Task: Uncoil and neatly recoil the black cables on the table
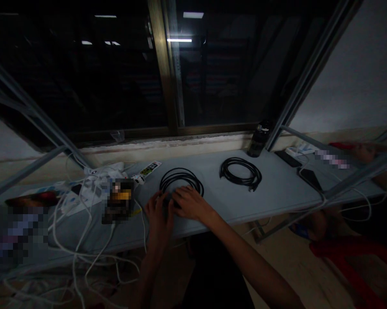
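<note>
A coiled black cable (180,172) lies on the grey tabletop in front of me, its loops spread in a ring. My left hand (159,212) is at the near left side of this coil, fingers bent around its edge. From the right, my right hand (191,204) reaches over the near part of the coil with its fingers curled down onto the cable. Both hands cover the near loops, and their fingertips are partly hidden in the dim light. A second coiled black cable (240,172) rests on the table to the right, untouched.
A dark bottle (258,139) stands by the window. White cables (90,214), a power strip (105,171) and a phone with a blurred screen (119,201) crowd the left. Metal posts (298,92) flank the table. Another person's arm (382,178) and a red stool (344,253) are at right.
</note>
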{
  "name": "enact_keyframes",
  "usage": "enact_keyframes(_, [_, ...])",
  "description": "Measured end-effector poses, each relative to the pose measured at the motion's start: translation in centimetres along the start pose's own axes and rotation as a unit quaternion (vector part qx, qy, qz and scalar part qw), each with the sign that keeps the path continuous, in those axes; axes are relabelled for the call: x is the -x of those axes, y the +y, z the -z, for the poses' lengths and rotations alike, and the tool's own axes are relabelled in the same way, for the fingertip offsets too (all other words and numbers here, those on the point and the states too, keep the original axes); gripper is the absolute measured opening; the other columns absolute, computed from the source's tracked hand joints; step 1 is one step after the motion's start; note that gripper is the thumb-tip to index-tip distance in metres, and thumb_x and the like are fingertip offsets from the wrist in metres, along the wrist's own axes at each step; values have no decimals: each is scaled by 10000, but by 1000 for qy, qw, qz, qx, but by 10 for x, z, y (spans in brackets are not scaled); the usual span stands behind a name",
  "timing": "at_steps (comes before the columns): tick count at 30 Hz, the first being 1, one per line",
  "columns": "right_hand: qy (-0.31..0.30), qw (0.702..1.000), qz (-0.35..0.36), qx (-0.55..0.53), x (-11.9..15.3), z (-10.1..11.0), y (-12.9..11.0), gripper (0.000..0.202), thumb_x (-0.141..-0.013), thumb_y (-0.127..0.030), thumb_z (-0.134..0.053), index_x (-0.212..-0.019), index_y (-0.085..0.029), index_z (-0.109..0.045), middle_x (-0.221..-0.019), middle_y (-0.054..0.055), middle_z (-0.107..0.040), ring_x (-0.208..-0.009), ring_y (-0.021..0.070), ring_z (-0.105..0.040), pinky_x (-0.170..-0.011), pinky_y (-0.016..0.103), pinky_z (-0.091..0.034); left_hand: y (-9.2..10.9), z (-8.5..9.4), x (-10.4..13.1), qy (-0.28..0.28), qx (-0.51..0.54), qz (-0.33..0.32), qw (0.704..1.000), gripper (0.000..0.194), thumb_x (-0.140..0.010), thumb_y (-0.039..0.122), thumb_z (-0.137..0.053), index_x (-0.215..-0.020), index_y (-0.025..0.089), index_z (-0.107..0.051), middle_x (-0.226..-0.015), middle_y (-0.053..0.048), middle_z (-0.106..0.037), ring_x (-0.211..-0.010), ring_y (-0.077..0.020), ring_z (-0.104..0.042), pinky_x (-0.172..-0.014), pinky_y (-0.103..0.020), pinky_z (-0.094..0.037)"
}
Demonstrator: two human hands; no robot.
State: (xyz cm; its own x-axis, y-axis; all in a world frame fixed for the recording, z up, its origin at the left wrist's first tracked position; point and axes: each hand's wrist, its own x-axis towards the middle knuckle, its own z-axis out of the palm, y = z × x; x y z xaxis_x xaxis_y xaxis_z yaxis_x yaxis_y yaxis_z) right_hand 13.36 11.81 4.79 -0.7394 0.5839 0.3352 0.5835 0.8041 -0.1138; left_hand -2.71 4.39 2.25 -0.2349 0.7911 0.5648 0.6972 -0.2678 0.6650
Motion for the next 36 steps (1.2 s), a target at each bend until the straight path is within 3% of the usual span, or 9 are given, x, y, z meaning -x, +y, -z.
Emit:
enact_keyframes(3, [47, 998, -15, -28, 27, 6, 14, 311, -1129, -441, -758, -1240, -152, -733, -1243, 138, -692, -1219, 313, -643, -1146, 483, -497, -10, -4, 1, -69, -31, -57, 995, 385, -1171, 510, -522, -1351, 232, -721, -1488, -157, -651, -1444, -368, -568, -1243, -624, -481])
enact_keyframes(5, [95, 992, -51, -60, 55, 12, 27, 346, -1111, -451, -790, -1299, -170, -718, -1319, 144, -671, -1252, 322, -629, -1143, 489, -506, -12, -6, 4, -87, -45, -89, 991, 373, -1162, 520, -562, -1334, 241, -739, -1518, -150, -639, -1478, -382, -543, -1243, -630, -489])
enact_keyframes(8, [163, 972, -141, -92, 103, 15, 48, 265, -1163, -420, -701, -1311, -201, -690, -1341, 148, -655, -1246, 325, -625, -1105, 493, -523, -12, -8, 7, -70, -67, -111, 989, 356, -1132, 534, -636, -1313, 249, -750, -1552, -149, -616, -1511, -405, -520, -1245, -642, -496])
enact_keyframes(12, [187, 945, -240, -119, 144, 10, 66, 246, -1222, -417, -560, -1072, -236, -630, -1087, 85, -652, -1037, 278, -635, -979, 440, -522, -9, -12, 10, -55, -89, -119, 987, 337, -1125, 520, -655, -1308, 249, -739, -1562, -157, -603, -1534, -419, -505, -1237, -650, -511])
enact_keyframes(18, [169, 947, -257, -90, 143, 8, 63, 298, -1217, -386, -589, -968, -223, -570, -1003, 58, -645, -964, 258, -603, -951, 416, -462, -6, -15, 11, -70, -138, -146, 977, 327, -1140, 469, -642, -1345, 223, -708, -1555, -178, -587, -1528, -424, -509, -1221, -658, -534])
enact_keyframes(23, [163, 949, -258, -81, 142, 10, 63, 306, -1220, -386, -585, -962, -222, -570, -990, 60, -656, -946, 248, -617, -934, 404, -472, 1, -13, 11, -40, -158, -161, 973, 317, -1144, 437, -656, -1365, 210, -670, -1570, -185, -567, -1516, -426, -528, -1163, -628, -589])
enact_keyframes(31, [156, 953, -250, -70, 146, 6, 63, 293, -1208, -366, -608, -956, -224, -560, -985, 57, -649, -965, 259, -626, -944, 412, -496, 6, -12, 11, -22, -159, -149, 976, 333, -1128, 401, -685, -1411, 230, -654, -1589, -186, -566, -1506, -414, -557, -1178, -620, -571])
enact_keyframes(34, [152, 952, -257, -68, 144, 9, 65, 229, -1207, -374, -597, -1038, -220, -599, -1068, 76, -659, -987, 262, -660, -958, 414, -545, 6, -11, 10, -12, -155, -142, 977, 324, -1128, 405, -686, -1406, 240, -662, -1585, -181, -574, -1490, -406, -569, -1189, -608, -554])
enact_keyframes(36, [143, 950, -273, -59, 138, 17, 72, 185, -1209, -391, -587, -1220, -212, -636, -1231, 113, -655, -1023, 261, -693, -946, 396, -588, 7, -10, 9, -1, -163, -139, 977, 311, -1128, 416, -684, -1388, 244, -677, -1573, -180, -586, -1468, -408, -578, -1191, -611, -538])
